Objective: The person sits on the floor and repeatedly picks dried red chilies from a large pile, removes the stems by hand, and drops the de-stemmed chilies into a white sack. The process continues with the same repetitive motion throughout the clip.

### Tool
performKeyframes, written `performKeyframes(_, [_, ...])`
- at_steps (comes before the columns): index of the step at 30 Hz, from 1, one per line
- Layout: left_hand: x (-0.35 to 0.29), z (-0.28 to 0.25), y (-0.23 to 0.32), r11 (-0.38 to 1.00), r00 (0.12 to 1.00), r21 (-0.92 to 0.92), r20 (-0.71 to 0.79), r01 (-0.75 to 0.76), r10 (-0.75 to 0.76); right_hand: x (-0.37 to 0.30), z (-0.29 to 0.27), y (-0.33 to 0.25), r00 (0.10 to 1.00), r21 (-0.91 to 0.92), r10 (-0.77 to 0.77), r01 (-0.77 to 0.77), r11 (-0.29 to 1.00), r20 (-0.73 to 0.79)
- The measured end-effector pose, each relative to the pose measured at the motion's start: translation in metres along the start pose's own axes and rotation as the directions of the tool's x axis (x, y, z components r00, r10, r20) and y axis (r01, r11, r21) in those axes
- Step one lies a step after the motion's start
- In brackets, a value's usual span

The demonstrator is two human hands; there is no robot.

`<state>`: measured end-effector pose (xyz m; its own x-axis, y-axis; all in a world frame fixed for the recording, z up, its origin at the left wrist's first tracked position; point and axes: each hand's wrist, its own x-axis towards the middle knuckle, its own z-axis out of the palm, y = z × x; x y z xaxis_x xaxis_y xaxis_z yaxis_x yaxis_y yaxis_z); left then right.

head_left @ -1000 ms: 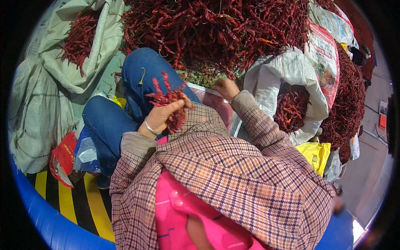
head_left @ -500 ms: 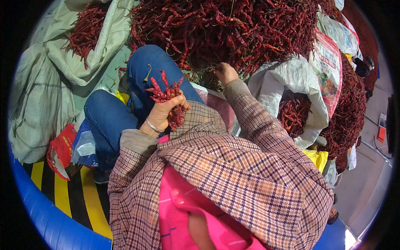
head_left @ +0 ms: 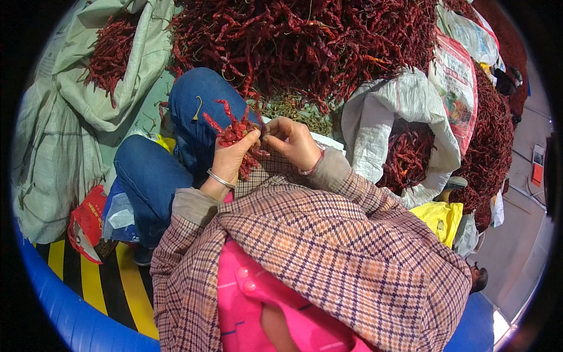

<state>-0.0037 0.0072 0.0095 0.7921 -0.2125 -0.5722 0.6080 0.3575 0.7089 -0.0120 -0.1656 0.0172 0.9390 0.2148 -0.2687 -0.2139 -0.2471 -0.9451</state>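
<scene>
My left hand is closed around a bunch of dried red chillies, held above my lap with several tips poking up past the thumb. Beside it, my right hand has its thumb and fingers pinched together at the right edge of the bunch. What sits between those fingertips is too small to make out. Just beyond both hands lies a heap of greenish-brown chilli stems. Farther out rises a large pile of dried red chillies. One loose pale stem rests on my blue-trousered knee.
An open white woven sack with chillies inside stands to the right. At the left, a pale sack is spread out with more chillies at its top. A red bag and a yellow bag lie low on either side.
My right hand has come back from the edge of the pile to the bunch in my left hand, uncovering the stem heap. The left hand keeps its grip. The view has shifted slightly.
</scene>
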Motion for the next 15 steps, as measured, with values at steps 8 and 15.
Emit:
performKeyframes(8, [0.001, 0.004, 0.017, 0.990, 0.994, 0.106, 0.062, -0.092, 0.086, 0.016, 0.007, -0.018, 0.974, -0.057, -0.222, 0.219, 0.974, -0.052])
performKeyframes(15, [0.011, 0.000, -0.016, 0.967, 0.981, 0.248, -0.193, 0.057, -0.008, 0.013, 0.008, 0.025, 0.970, -0.217, -0.226, 0.204, 0.955, -0.085])
